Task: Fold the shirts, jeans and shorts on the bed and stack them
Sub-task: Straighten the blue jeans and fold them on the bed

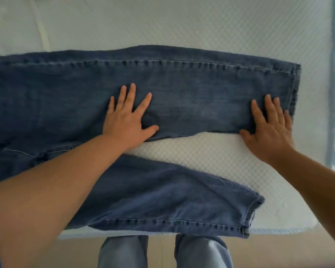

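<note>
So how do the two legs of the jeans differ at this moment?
The far leg lies straight and flat, with the left hand and right hand pressing on it. The near leg is untouched, angled away and more rumpled, and its hem reaches the edge of the bed. Both are blue denim.

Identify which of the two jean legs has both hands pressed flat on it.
The far leg, higher in the picture: the left hand and right hand lie flat on it. The near leg lies untouched.
</note>
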{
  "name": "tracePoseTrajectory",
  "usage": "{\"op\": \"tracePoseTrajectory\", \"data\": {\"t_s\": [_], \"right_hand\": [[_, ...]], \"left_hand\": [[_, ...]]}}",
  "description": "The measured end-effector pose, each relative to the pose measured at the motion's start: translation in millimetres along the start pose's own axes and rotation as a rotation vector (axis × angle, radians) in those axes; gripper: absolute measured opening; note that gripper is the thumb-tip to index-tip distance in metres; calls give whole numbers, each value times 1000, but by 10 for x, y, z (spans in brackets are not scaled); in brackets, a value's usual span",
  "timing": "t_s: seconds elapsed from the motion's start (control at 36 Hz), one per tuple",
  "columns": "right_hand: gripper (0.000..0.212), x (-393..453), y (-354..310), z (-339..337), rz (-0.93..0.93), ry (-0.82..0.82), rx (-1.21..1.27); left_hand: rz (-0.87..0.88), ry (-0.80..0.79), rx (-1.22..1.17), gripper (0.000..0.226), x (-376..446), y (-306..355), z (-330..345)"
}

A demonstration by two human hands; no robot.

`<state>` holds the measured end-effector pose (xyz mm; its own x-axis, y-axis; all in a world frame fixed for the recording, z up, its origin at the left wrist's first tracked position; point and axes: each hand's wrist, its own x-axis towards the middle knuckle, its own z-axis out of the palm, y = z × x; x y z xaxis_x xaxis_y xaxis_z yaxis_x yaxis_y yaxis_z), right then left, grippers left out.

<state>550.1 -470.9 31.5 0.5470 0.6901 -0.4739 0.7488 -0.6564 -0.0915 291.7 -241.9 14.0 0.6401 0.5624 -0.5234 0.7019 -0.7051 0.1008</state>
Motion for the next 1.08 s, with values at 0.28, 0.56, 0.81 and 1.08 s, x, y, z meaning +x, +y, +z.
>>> {"op": "tracePoseTrajectory", "data": {"t_s": [0.28,0.56,0.81,1.08], "right_hand": [[66,-358,-129,-49,750,188,589],[19,43,-282,-61,1110,249,1395],[64,-102,-76,2,1054,344,936],[37,-1543,-1067,318,401,104,618]], "left_hand": [[153,-56,-70,86,-300,-125,-28],[129,191,-78,33,-545,-316,106],[190,252,-282,35,-790,-296,101],[-110,287,-487,26,-1772,-240,222]]}}
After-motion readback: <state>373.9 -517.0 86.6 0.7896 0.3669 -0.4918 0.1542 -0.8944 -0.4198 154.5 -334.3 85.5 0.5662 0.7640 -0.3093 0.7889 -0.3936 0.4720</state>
